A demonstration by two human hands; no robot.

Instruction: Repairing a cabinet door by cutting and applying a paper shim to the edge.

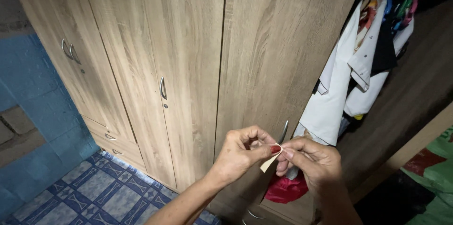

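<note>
Wooden wardrobe [188,64] fills the background; before its open door, left hand [240,152] and right hand [314,159] pinch a paper strip [270,162] (fingertips clamped together). Pulling unevenly might tear it.

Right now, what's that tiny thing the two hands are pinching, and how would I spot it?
Find the big wooden wardrobe, then look low, in front of its open door. There the left hand and right hand meet. Between their fingertips is a small pale strip, thin like paper or tape, cream-coloured against the red bundle below.
</note>
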